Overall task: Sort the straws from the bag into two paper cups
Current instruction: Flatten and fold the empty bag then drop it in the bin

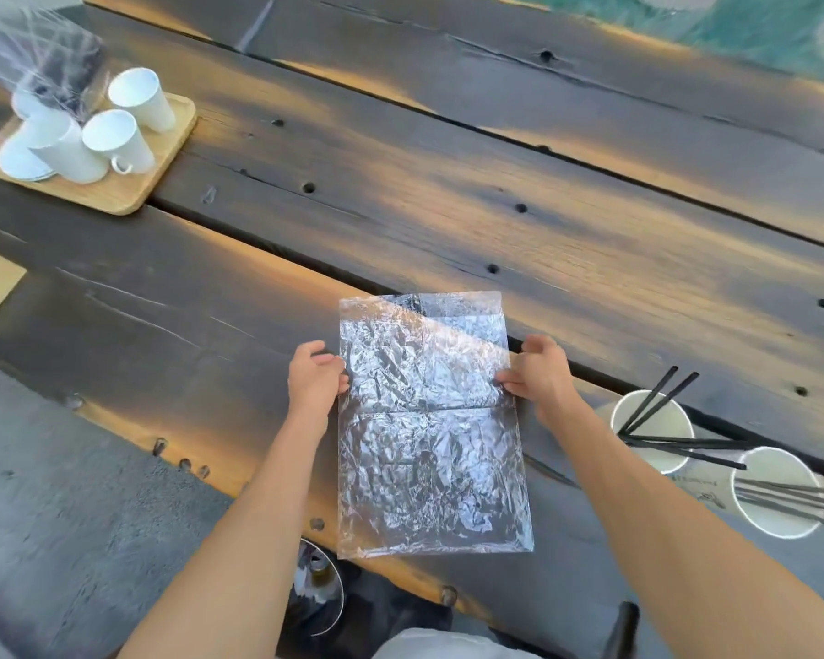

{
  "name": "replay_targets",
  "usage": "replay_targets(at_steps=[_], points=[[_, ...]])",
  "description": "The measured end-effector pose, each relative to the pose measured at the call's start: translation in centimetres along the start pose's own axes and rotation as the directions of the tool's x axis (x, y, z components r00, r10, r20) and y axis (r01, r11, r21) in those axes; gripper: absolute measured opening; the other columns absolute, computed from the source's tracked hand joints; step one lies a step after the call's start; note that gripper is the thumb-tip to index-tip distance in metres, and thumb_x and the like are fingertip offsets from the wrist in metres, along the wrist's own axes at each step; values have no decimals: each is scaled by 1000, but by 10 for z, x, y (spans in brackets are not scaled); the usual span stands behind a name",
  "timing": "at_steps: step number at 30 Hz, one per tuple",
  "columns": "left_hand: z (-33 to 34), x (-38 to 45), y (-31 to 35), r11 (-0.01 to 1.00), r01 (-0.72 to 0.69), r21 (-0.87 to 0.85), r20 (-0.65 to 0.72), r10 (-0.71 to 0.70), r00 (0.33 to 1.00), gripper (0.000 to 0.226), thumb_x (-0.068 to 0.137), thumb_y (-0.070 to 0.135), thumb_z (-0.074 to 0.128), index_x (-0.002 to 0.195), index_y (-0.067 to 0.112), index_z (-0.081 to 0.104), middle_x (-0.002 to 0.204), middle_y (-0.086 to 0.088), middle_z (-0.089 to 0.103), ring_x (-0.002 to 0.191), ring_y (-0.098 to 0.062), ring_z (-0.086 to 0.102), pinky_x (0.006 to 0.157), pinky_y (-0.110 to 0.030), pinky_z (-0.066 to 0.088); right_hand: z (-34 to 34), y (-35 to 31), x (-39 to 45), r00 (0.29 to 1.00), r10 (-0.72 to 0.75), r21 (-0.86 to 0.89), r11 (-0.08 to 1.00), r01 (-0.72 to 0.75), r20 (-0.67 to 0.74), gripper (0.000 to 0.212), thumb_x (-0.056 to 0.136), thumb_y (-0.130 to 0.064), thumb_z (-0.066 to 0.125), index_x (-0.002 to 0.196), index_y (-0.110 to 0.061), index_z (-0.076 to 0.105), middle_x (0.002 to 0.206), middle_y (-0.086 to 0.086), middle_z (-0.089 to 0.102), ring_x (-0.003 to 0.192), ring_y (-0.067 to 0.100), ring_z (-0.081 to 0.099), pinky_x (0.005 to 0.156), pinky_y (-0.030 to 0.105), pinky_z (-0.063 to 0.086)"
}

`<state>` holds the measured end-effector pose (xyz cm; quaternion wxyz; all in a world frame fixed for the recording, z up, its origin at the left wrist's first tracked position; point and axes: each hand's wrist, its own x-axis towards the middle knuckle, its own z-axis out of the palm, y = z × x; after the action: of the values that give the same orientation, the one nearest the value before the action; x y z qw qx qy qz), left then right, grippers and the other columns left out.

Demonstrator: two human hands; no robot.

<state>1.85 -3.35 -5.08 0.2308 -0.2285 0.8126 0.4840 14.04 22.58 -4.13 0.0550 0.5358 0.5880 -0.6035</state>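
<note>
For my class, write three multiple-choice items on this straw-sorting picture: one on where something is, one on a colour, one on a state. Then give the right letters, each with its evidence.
1. Where do the two paper cups holding straws stand?
A. On the wooden tray
B. At the person's right, near the table edge
C. Under the bag

2. What colour are the straws?
A. Black
B. Red
C. White

3. What state is the plastic bag in?
A. Full of straws
B. Torn in two
C. Empty and held by both hands

Answers
1: B, since the nearer paper cup and the farther paper cup stand right of the right hand, far from the wooden tray.
2: A, since the straws show dark black against the white cups.
3: C, since the plastic bag is crinkled and see-through with no straw inside, and the left hand and right hand pinch its sides.
</note>
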Motion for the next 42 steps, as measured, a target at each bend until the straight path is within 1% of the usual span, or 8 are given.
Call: replay_targets(at_steps=[3, 8, 11, 17, 27, 31, 35, 42], points=[[4, 9, 10, 998, 63, -16, 19, -63, 998, 45, 94, 4, 58, 138, 11, 49, 112, -12, 65, 63, -16, 61, 60, -25, 55, 0, -9, 8, 995, 87, 128, 987, -92, 45, 48, 99, 1, 40, 146, -8, 34, 90, 14, 65, 66, 24, 69, 70, 35, 59], [11, 18, 12, 997, 75, 34, 26, -75, 997, 43, 94, 6, 60, 136, 9, 53, 89, -6, 66, 65, -17, 61, 72, -34, 60, 6, -16, 20, 994, 82, 137, 986, -90, 66, 36, 94, 5, 54, 128, -3, 43, 74, 14, 64, 53, 19, 61, 45, 28, 48], [12, 22, 11, 997, 41, 64, 25, -43, 999, 40, 93, 6, 60, 133, 9, 56, 92, -6, 66, 66, -18, 61, 64, -31, 57, 7, -22, 22, 997, 31, 89, 995, -37, 75, 29, 91, 8, 53, 118, -2, 53, 61, 9, 56, 44, 16, 49, 42, 28, 37], [12, 28, 24, 989, -57, 135, 112, 41, 993, 45, 98, 8, 52, 143, 15, 47, 107, -1, 64, 63, -15, 61, 60, -27, 56, -5, -39, 1, 978, -85, 247, 968, 36, 192, 19, 91, 6, 51, 91, -8, 63, 69, 7, 55, 44, 13, 47, 43, 26, 35], [18, 15, 44, 995, -65, -80, 275, 85, 958, 50, 96, 2, 59, 142, 16, 48, 120, -3, 67, 59, -13, 58, 49, -23, 49, -30, -48, -48, 895, -261, 219, 957, 191, 361, 30, 85, 16, 42, 74, -6, 59, 105, 20, 74, 49, 16, 50, 53, 28, 43], [11, 5, 51, 985, -145, -96, 249, 165, 954, 24, 95, 4, 61, 115, 16, 68, 111, -10, 70, 63, -12, 60, 54, -22, 51, -38, -42, -52, 917, -282, 262, 942, 209, 281, 31, 88, 15, 46, 75, -7, 64, 94, 17, 72, 51, 15, 53, 54, 28, 44], [-9, -8, 51, 968, -248, -39, 167, 251, 953, 20, 93, 5, 63, 89, 21, 74, 104, -1, 70, 73, -16, 63, 66, -28, 56, -44, -34, -55, 922, -364, 100, 930, 353, 131, 24, 91, 3, 58, 81, -12, 72, 69, 6, 60, 52, 13, 50, 54, 27, 45], [-54, -50, 18, 953, -304, -11, 262, 296, 918, 24, 95, 5, 59, 100, 21, 76, 79, 2, 71, 62, -14, 56, 60, -26, 53, -54, 2, -82, 920, -358, 96, 933, 346, 160, 19, 94, 2, 54, 96, -3, 72, 66, 17, 60, 51, 20, 52, 52, 27, 46]])
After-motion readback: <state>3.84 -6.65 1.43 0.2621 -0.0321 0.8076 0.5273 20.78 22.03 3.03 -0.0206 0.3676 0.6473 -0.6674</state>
